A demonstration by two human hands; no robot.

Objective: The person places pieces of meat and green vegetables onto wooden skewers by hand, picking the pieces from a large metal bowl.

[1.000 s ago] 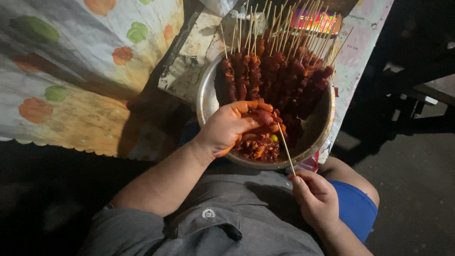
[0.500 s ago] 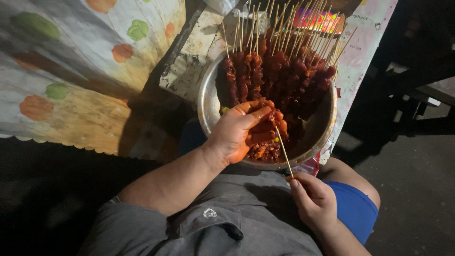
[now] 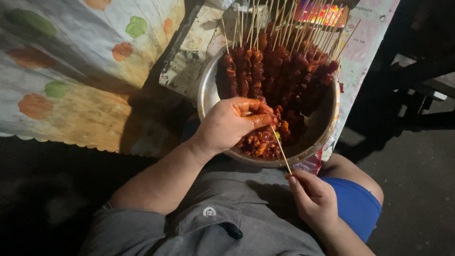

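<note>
A round metal bowl (image 3: 206,90) rests by my lap, with loose red marinated meat pieces (image 3: 258,142) at its near side and several filled meat skewers (image 3: 284,71) leaning against its far side. My left hand (image 3: 230,123) reaches over the near rim, its sauce-covered fingers pinching a piece of meat at the tip of a thin bamboo skewer (image 3: 282,151). My right hand (image 3: 313,196) sits below the bowl's edge and grips the lower end of that skewer, which slants up and left into the bowl.
A cloth with orange and green blotches (image 3: 71,80) lies at the left. A worn pale board (image 3: 192,61) sits beside the bowl. A printed sheet (image 3: 369,42) lies at the right, next to dark ground. My knee in blue shorts (image 3: 355,204) is lower right.
My left hand has shifted slightly right along the bowl's near side, and its fingers have closed on meat at the skewer tip. My right hand keeps holding the skewer.
</note>
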